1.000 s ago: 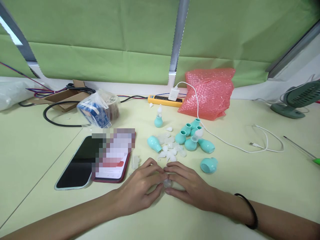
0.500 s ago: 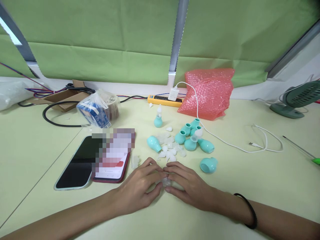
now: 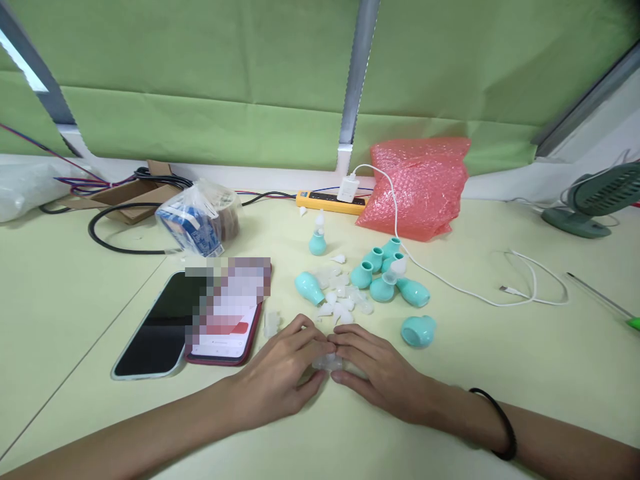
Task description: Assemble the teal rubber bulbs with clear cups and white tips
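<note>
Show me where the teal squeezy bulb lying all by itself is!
In the head view, the lone teal bulb lies on the table right of centre, just beyond the right hand, nearer than the cluster of teal bulbs.

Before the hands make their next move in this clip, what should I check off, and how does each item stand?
1. Both hands on the work: ok. The left hand and right hand meet fingertip to fingertip on a small clear piece.
2. Piece seen whole: not ok; fingers cover most of it.
3. Piece resting on the table or lifted: cannot tell.
4. Heap of clear tips in view: ok, just beyond the hands.
5. Nearest teal bulb apart from the right hand: ok, not touching.
6. Red-cased phone apart from the left hand: ok.
</note>
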`<action>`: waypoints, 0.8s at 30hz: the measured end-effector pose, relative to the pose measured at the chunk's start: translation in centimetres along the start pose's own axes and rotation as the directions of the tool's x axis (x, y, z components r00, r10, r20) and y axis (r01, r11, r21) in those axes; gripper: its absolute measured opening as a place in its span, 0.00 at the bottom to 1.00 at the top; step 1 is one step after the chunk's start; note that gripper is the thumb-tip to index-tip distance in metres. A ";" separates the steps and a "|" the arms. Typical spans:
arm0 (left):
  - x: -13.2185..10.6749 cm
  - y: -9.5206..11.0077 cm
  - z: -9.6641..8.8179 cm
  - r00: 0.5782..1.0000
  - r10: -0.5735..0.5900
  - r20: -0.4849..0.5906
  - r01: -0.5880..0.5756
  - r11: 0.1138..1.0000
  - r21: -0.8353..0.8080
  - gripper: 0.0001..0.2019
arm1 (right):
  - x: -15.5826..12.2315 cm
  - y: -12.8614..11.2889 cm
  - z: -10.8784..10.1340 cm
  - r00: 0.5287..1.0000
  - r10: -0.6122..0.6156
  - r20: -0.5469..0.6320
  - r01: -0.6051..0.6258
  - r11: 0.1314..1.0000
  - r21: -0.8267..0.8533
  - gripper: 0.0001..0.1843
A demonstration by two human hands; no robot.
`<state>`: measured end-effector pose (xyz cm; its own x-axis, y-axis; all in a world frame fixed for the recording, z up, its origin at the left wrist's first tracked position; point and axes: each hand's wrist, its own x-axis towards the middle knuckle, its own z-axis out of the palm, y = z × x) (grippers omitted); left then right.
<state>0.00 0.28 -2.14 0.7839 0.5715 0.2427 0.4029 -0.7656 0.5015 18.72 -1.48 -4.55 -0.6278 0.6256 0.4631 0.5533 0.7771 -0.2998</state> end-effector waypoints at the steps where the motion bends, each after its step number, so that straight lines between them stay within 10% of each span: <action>1: 0.0 0.0 -0.1 1.000 0.009 0.000 -0.009 1.000 0.009 0.09 | 0.0 0.0 0.0 1.000 0.000 0.002 0.000 1.000 -0.004 0.11; 24: -0.1 -0.1 -0.1 0.997 0.075 -0.003 -0.075 0.996 0.049 0.08 | -0.1 -0.1 -0.1 1.000 0.009 0.010 -0.009 1.000 0.022 0.10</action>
<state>-0.18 0.35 -2.12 0.8103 0.5134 0.2824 0.3659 -0.8198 0.4405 18.73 -1.59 -4.50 -0.6286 0.6330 0.4517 0.5469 0.7728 -0.3219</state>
